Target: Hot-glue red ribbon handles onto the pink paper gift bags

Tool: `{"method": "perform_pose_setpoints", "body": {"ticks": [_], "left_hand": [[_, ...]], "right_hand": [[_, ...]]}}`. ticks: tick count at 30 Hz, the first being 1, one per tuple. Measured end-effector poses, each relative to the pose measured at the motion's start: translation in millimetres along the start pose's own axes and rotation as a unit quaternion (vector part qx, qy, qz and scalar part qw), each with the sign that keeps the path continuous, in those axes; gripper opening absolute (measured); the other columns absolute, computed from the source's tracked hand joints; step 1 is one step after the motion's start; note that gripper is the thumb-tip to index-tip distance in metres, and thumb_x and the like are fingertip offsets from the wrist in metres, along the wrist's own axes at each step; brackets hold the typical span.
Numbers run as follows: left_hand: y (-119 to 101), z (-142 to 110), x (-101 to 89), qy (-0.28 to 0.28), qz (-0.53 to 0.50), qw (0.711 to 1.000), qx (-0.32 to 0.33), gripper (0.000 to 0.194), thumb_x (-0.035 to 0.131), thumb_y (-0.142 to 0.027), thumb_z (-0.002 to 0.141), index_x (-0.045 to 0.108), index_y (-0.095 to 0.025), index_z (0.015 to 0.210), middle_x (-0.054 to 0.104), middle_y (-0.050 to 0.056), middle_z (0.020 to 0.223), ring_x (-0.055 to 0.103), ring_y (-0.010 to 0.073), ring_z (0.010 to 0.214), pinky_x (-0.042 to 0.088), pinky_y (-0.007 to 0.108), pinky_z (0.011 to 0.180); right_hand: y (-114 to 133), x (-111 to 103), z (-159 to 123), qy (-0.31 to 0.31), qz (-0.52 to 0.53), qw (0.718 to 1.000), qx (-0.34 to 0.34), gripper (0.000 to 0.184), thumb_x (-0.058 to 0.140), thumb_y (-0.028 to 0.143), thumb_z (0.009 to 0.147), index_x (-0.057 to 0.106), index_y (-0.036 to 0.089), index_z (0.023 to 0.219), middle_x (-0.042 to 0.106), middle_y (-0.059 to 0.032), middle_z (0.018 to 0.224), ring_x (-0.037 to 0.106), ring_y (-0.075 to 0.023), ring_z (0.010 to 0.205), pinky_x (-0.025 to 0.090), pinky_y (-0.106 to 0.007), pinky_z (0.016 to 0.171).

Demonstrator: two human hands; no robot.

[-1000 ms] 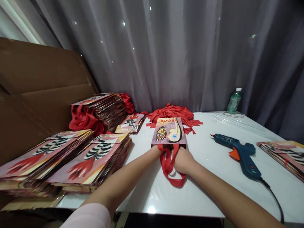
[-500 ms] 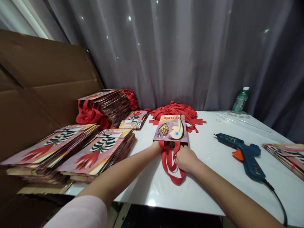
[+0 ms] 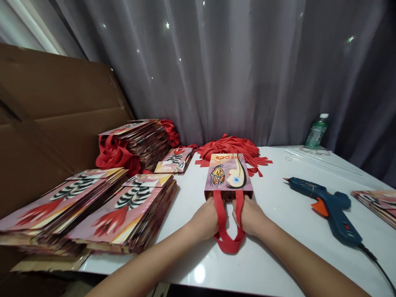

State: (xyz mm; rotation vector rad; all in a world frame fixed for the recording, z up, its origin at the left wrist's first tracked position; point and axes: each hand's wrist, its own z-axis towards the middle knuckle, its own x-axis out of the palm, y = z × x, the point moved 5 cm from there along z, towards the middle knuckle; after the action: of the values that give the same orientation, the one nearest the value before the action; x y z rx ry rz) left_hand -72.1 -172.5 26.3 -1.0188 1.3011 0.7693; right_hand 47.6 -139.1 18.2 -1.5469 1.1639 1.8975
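Observation:
A small paper bag (image 3: pixel 229 167) printed with a butterfly and red MECCA lettering lies flat on the white table, its mouth towards me. From that mouth a red ribbon handle (image 3: pixel 230 245) loops out onto the table. My left hand (image 3: pixel 206 218) reaches into the left side of the opening, and my right hand (image 3: pixel 250 215) into the right side, just beside the handle. The bag's upper panel hides the fingers of both hands, so their grip does not show.
Stacks of folded printed bags (image 3: pixel 116 210) stand on the left, beside a large cardboard sheet (image 3: pixel 62 90). Red ribbons (image 3: pixel 229 144) are heaped behind the bag. On the right lie a blue glue gun (image 3: pixel 324 208) and more bags (image 3: pixel 377 204); a green bottle (image 3: pixel 317 132) stands behind.
The ribbon handle, twisted and slanting before, now hangs as one even loop. My right hand has moved from the handle further into the bag's mouth, and the mouth looks wider.

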Motion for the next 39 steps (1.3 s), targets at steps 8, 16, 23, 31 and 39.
{"method": "perform_pose_setpoints", "body": {"ticks": [8, 16, 23, 31, 39], "left_hand": [[-0.7, 11.9, 2.6, 0.039, 0.083, 0.990, -0.106, 0.037, 0.045, -0.037, 0.093, 0.067, -0.007, 0.100, 0.068, 0.022, 0.100, 0.060, 0.0356, 0.099, 0.047, 0.048, 0.089], [-3.9, 6.0, -4.8, 0.069, 0.112, 0.973, -0.188, 0.049, 0.039, -0.047, 0.095, 0.061, -0.015, 0.124, 0.061, 0.021, 0.119, 0.056, 0.0381, 0.110, 0.046, 0.046, 0.088], [14.7, -7.5, -2.1, 0.126, 0.077, 0.972, -0.182, 0.050, 0.029, -0.053, 0.097, 0.061, -0.023, 0.122, 0.049, 0.019, 0.136, 0.068, 0.0324, 0.092, 0.053, 0.042, 0.072], [22.1, -3.7, -0.4, 0.098, 0.076, 0.981, -0.149, 0.050, 0.033, -0.052, 0.095, 0.056, -0.024, 0.128, 0.055, 0.018, 0.129, 0.068, 0.0334, 0.093, 0.053, 0.043, 0.071], [28.0, 5.1, -8.0, 0.048, 0.088, 0.991, -0.085, 0.047, 0.037, -0.050, 0.092, 0.066, -0.018, 0.110, 0.067, 0.016, 0.100, 0.069, 0.0334, 0.083, 0.052, 0.041, 0.068]], "right_hand": [[-5.5, 3.6, 5.7, 0.022, -0.003, 0.999, 0.027, 0.022, 0.046, 0.017, 0.089, 0.064, 0.016, 0.102, 0.070, -0.0118, 0.098, 0.063, -0.0239, 0.085, 0.042, -0.029, 0.069], [-0.3, 2.7, 17.5, 0.031, -0.064, 0.997, 0.025, 0.035, 0.049, 0.021, 0.089, 0.065, 0.018, 0.120, 0.068, -0.0158, 0.118, 0.066, -0.0303, 0.096, 0.047, -0.035, 0.076], [0.3, 4.4, 17.1, 0.035, -0.090, 0.995, 0.027, 0.037, 0.050, 0.022, 0.089, 0.065, 0.017, 0.122, 0.070, -0.0161, 0.110, 0.067, -0.0320, 0.093, 0.049, -0.037, 0.075], [-1.0, 1.6, 15.0, 0.031, -0.100, 0.994, 0.034, 0.028, 0.048, 0.022, 0.090, 0.069, 0.017, 0.108, 0.069, -0.0144, 0.108, 0.065, -0.0294, 0.090, 0.044, -0.033, 0.066], [-6.5, 3.8, 12.2, 0.029, -0.096, 0.995, 0.024, 0.023, 0.048, 0.023, 0.090, 0.068, 0.019, 0.101, 0.070, -0.0101, 0.094, 0.063, -0.0238, 0.076, 0.035, -0.030, 0.057]]}}
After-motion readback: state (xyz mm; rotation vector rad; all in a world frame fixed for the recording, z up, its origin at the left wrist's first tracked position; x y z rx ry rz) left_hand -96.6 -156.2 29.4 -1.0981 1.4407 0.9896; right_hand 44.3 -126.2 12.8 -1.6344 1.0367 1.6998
